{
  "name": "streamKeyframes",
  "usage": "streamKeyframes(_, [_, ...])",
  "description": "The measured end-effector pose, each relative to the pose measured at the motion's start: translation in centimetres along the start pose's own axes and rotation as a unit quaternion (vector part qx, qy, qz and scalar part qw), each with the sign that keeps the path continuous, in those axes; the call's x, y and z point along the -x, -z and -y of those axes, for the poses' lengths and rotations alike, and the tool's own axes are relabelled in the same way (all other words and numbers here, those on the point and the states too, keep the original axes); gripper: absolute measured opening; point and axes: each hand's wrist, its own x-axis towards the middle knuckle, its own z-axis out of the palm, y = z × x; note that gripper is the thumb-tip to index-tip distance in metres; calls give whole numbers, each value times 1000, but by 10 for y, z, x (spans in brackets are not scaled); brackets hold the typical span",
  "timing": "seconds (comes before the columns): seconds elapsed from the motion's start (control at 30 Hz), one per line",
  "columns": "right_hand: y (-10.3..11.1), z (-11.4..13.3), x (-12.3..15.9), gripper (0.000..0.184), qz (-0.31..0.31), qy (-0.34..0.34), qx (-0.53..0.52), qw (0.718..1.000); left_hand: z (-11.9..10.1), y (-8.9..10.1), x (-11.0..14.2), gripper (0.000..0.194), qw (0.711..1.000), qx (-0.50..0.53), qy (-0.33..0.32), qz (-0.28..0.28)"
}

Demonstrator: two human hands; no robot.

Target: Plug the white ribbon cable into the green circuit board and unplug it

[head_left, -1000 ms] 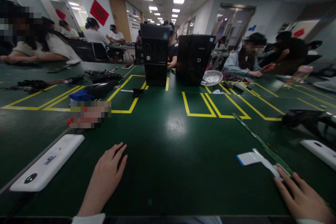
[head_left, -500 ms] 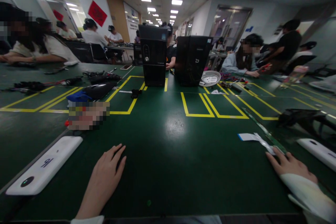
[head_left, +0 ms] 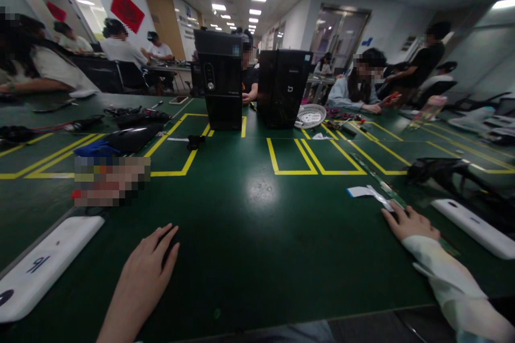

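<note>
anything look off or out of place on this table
Nothing looks spilled or clearly damaged. Two mild oddities: the white ribbon cable by the right hand is bent, not straight, and a small black part lies over the yellow tape.

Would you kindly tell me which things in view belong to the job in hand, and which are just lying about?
Job in hand, apparently:
- green board, partly under the right hand
- white ribbon, at that hand's fingertips

Lying about, as neither hand touches them:
- left tower
- right tower
- basket
- phone
</note>
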Motion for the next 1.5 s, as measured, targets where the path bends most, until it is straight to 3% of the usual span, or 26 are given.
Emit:
streamKeyframes(0.17, [4,2,0,76,24,-4,0,1000,-4,1,0,56,1000,2,2,-4])
streamKeyframes(0.53, [-7,1,2,72,-39,15,18,999,-9,6,0,55,1000,9,15,-10])
streamKeyframes(0.67, [-11,0,-5,67,-59,72,54,994,-11,8,0,55,1000,8,14,-5])
streamKeyframes(0.8, [-22,14,-14,60,-56,218,20,974,-11,7,0,54,1000,8,17,-1])
streamKeyframes(1.0, [-34,76,-22,55,-77,397,-91,910,-12,7,1,53,1000,9,24,3])
streamKeyframes(1.23, [-35,175,-24,45,-94,508,-163,841,-16,11,1,50,1000,4,13,-18])
streamKeyframes(1.37, [-39,222,2,40,-76,563,-173,805,-17,13,1,51,1000,-2,17,-11])
streamKeyframes(1.5, [-38,254,53,40,-51,625,-180,758,-16,12,1,53,1000,2,19,-8])
